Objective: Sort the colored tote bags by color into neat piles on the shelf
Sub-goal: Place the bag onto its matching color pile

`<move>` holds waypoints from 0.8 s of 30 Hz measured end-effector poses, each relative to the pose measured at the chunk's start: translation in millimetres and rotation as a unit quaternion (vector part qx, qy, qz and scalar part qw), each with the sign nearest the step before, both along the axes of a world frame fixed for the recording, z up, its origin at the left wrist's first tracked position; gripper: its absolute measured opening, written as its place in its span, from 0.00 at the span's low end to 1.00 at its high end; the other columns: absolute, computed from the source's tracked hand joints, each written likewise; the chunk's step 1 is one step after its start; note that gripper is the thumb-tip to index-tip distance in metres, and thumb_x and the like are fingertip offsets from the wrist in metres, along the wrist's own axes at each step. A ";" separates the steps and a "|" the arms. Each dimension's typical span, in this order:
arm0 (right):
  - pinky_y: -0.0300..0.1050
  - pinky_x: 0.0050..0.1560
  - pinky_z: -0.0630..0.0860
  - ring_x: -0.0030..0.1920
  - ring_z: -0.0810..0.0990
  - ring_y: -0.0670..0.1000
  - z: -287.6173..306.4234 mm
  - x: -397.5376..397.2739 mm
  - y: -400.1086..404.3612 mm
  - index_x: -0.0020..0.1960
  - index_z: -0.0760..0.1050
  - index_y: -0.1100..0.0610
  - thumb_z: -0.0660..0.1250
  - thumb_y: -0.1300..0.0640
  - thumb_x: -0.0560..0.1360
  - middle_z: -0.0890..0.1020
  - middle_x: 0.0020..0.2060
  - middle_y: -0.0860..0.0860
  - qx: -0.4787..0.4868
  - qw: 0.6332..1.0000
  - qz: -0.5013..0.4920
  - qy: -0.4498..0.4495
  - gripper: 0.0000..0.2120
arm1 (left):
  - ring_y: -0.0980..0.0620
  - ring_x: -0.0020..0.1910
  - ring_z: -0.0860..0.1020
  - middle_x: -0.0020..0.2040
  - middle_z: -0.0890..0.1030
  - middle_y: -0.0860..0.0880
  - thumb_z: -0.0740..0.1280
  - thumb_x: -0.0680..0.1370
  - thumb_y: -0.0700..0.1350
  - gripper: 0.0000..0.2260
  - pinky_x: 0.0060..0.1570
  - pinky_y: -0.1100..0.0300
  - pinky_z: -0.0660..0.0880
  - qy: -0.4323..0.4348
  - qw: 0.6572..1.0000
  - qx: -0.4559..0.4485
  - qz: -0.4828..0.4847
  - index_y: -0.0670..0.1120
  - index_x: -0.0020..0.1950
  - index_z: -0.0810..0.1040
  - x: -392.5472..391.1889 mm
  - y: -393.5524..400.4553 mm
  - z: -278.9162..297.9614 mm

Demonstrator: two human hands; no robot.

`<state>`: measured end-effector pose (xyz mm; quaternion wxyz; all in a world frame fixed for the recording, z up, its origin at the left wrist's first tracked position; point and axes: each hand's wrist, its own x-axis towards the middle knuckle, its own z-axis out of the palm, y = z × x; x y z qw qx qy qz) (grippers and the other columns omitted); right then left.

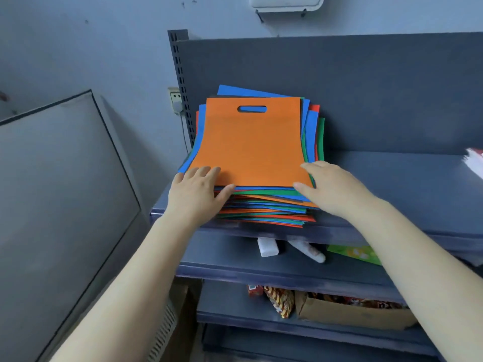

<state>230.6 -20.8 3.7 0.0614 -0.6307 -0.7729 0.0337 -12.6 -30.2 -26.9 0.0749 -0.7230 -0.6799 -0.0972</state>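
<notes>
A pale blue-grey wall is seen behind a dark grey shelf unit (392, 173), with a grey panel (60, 178) leaning at the left and a wall socket (175, 99) beside the slotted upright. On the top shelf, at its left end, a single mixed stack of tote bags (264, 202) is piled; orange, blue, green and red edges are fanned out unevenly, and an orange bag (251, 147) with a cut-out handle lies on top.

The left hand (194, 194) is laid on the near left corner of the orange bag, fingers nearly straight on top and the thumb tucked at the stack's front edge; whether a layer is pinched cannot be told. The right hand (329, 186) is set at the near right corner with fingers loosely extended, touching the edge and gripping nothing that can be seen.

No sorted piles are visible, so the sorting is judged to be at its very start. The top bag is probably about to be lifted; only that one layer should be separated and placed on the bare shelf to the right as the first colour pile.

On the lower shelves, a white bottle (267, 248) and a green packet (358, 253) are seen, and further down a cardboard box (347, 313) in which snack packets are held
</notes>
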 end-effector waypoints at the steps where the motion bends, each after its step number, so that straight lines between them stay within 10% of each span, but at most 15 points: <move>1: 0.52 0.61 0.72 0.65 0.70 0.56 -2.8 -1.1 10.0 0.71 0.65 0.56 0.55 0.42 0.80 0.71 0.66 0.54 -0.007 1.000 -0.015 0.017 0.26 | 0.47 0.67 0.67 0.68 0.72 0.51 0.42 0.73 0.69 0.36 0.64 0.54 0.61 -0.011 1.000 0.002 -0.008 0.49 0.70 0.68 -2.9 8.2 -2.0; 10: 0.48 0.35 0.67 0.40 0.75 0.60 -20.6 1.7 69.8 0.36 0.74 0.64 0.66 0.47 0.76 0.75 0.32 0.60 0.036 0.955 -0.186 0.228 0.20 | 0.47 0.69 0.69 0.68 0.73 0.48 0.42 0.71 0.68 0.39 0.65 0.54 0.65 -0.069 0.991 0.006 -0.118 0.47 0.69 0.71 -15.1 43.7 -12.5; 16: 0.47 0.34 0.62 0.40 0.71 0.56 -26.5 15.5 77.0 0.39 0.73 0.62 0.68 0.57 0.76 0.72 0.29 0.52 0.076 0.919 -0.215 0.320 0.11 | 0.53 0.69 0.67 0.68 0.73 0.52 0.44 0.72 0.68 0.36 0.63 0.57 0.67 -0.132 0.979 -0.023 -0.150 0.50 0.70 0.71 -16.3 55.4 -8.2; 24: 0.41 0.37 0.68 0.40 0.77 0.53 -36.4 25.1 69.6 0.47 0.74 0.57 0.65 0.61 0.78 0.81 0.39 0.53 0.188 0.847 -0.198 0.456 0.01 | 0.42 0.59 0.74 0.57 0.77 0.41 0.71 0.73 0.53 0.23 0.57 0.50 0.71 -0.255 0.960 -0.010 0.117 0.42 0.64 0.75 -46.3 84.7 -1.6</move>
